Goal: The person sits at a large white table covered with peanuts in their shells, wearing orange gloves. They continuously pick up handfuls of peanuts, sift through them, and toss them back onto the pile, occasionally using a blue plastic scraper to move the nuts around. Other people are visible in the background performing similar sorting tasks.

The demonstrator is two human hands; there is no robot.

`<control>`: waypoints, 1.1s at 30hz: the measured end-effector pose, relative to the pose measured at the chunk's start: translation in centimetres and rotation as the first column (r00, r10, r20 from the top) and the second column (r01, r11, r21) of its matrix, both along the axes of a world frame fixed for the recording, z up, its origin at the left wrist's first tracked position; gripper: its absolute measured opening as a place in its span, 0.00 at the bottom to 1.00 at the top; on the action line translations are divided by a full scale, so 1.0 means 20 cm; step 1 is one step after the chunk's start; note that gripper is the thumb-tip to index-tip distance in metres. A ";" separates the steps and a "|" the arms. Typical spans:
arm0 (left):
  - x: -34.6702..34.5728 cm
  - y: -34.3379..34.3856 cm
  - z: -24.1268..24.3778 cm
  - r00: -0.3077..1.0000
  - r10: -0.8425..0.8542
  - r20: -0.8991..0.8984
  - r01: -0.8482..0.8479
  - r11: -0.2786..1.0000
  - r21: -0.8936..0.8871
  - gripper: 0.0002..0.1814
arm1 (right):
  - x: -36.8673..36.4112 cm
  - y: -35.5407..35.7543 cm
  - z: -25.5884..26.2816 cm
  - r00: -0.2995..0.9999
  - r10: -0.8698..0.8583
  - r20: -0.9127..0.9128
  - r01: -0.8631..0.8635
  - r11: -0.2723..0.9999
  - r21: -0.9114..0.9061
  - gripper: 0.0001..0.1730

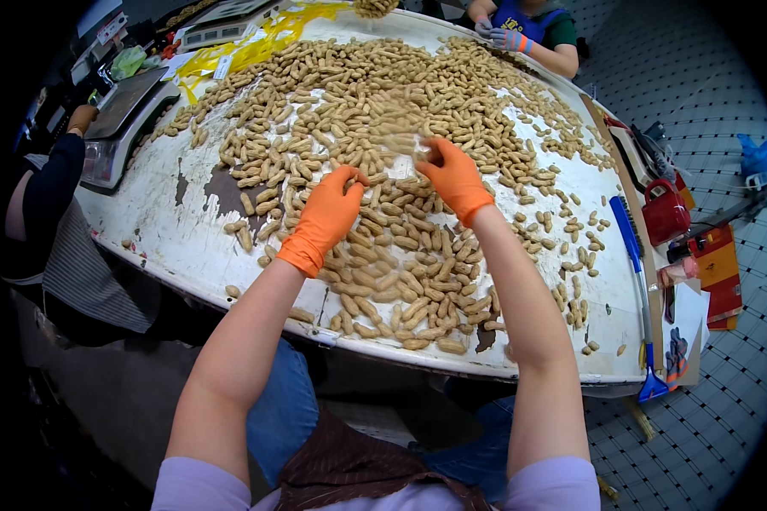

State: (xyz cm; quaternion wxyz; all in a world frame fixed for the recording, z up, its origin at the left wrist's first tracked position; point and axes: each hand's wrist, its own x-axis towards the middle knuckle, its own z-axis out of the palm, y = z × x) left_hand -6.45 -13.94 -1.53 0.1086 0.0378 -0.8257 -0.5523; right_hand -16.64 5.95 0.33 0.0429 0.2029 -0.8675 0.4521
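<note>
Unshelled peanuts (pixel 396 239) lie spread in a thick layer over a worn white tabletop (pixel 185 255). My left hand (pixel 333 214), in an orange glove, is over the near middle of them, its thumb and fingers curled close together; whether a peanut is between them cannot be told. To its right my right hand (pixel 450 175), gloved in the same orange, hovers at the edge of the larger heap with thumb and fingers curled and apart. Some peanuts just beyond and between my hands are blurred, as if moving.
Digital scales (pixel 124 121) stand at the left beside a co-worker's arm (pixel 67 153). Yellow straps (pixel 249 48) lie at the back left. Across the table is a co-worker with gloved hands (pixel 508 39). A blue-handled brush (pixel 626 233) and a red container (pixel 665 212) are at the right.
</note>
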 end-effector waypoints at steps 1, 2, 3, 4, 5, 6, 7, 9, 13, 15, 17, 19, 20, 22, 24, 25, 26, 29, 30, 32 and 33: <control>0.01 0.01 0.01 1.000 -0.026 0.013 0.026 1.000 -0.010 0.10 | 0.03 0.07 0.01 1.000 0.016 0.019 -0.017 0.999 0.036 0.16; 0.03 0.03 0.02 0.998 -0.052 0.027 0.052 0.998 -0.019 0.10 | 0.07 0.13 0.01 0.999 0.032 0.039 -0.034 0.997 0.071 0.16; 0.05 0.06 0.05 0.996 -0.081 0.044 0.081 0.997 -0.003 0.10 | 0.12 0.20 0.01 0.997 0.042 0.058 -0.048 0.993 0.107 0.16; 0.08 0.09 0.08 0.992 -0.109 0.061 0.108 0.994 0.012 0.10 | 0.18 0.25 0.01 0.998 0.040 0.042 -0.045 0.993 0.106 0.15; 0.10 0.13 0.10 0.987 -0.137 0.079 0.135 0.991 0.027 0.10 | 0.24 0.30 0.01 0.999 0.040 0.025 -0.042 0.993 0.106 0.15; 0.13 0.17 0.12 0.980 -0.175 0.090 0.172 0.984 0.047 0.10 | 0.31 0.35 0.03 0.998 0.018 0.060 -0.027 0.988 0.151 0.15; 0.15 0.21 0.13 0.974 -0.212 0.076 0.209 0.977 0.050 0.10 | 0.33 0.41 -0.01 0.998 0.012 0.054 -0.021 0.984 0.179 0.14; 0.19 0.27 0.14 0.958 -0.282 0.049 0.280 0.959 0.050 0.10 | 0.39 0.50 -0.04 0.989 -0.013 0.148 -0.007 0.991 0.134 0.14; 0.24 0.36 0.11 0.931 -0.360 0.052 0.359 0.933 0.038 0.09 | 0.44 0.59 -0.05 0.982 -0.059 0.177 0.043 0.995 0.096 0.15; 0.26 0.41 0.10 0.924 -0.377 0.064 0.376 0.926 0.029 0.09 | 0.46 0.61 -0.05 0.975 -0.095 0.201 0.087 0.995 0.048 0.15; 0.26 0.45 0.08 0.916 -0.399 0.023 0.400 0.917 0.000 0.09 | 0.40 0.60 -0.07 0.978 -0.105 0.179 0.092 0.993 0.080 0.17; 0.29 0.46 0.12 0.903 -0.418 0.103 0.423 0.906 -0.032 0.09 | 0.34 0.47 -0.02 0.974 -0.116 0.193 0.103 0.992 0.075 0.18; 0.29 0.48 0.11 0.893 -0.443 0.081 0.448 0.892 -0.065 0.09 | 0.30 0.40 0.00 0.965 -0.090 0.245 0.080 0.996 0.048 0.17; 0.30 0.48 0.05 0.891 -0.454 -0.011 0.448 0.882 -0.145 0.10 | 0.22 0.20 -0.03 0.963 0.057 0.263 -0.014 0.987 -0.160 0.19; 0.29 0.46 0.00 0.892 -0.446 -0.074 0.429 0.886 -0.178 0.10 | 0.15 0.12 0.00 0.967 0.182 0.177 -0.111 0.930 -0.351 0.23; 0.29 0.45 -0.01 0.892 -0.439 -0.104 0.416 0.889 -0.190 0.10 | 0.12 0.11 0.04 0.968 0.206 0.141 -0.141 0.918 -0.371 0.24; 0.30 0.43 -0.01 0.909 -0.417 -0.007 0.416 0.908 -0.046 0.10 | 0.06 0.14 0.06 0.994 0.097 0.053 -0.076 0.949 -0.306 0.21; 0.31 0.46 0.19 0.863 -0.455 0.218 0.440 0.890 0.117 0.10 | -0.31 0.55 -0.12 0.882 -0.193 -0.429 0.271 0.954 0.129 0.15; 0.31 0.46 0.19 0.861 -0.454 0.230 0.428 0.891 0.153 0.10 | -0.41 0.67 -0.16 0.857 -0.251 -0.450 0.358 0.918 0.170 0.14; 0.33 0.44 0.20 0.875 -0.449 0.182 0.440 0.894 0.087 0.10 | -0.48 0.80 -0.15 0.808 -0.340 -0.480 0.505 0.821 0.268 0.12; 0.33 0.44 0.19 0.877 -0.456 0.155 0.456 0.889 0.036 0.10 | -0.51 0.84 -0.16 0.811 -0.370 -0.453 0.550 0.745 0.378 0.11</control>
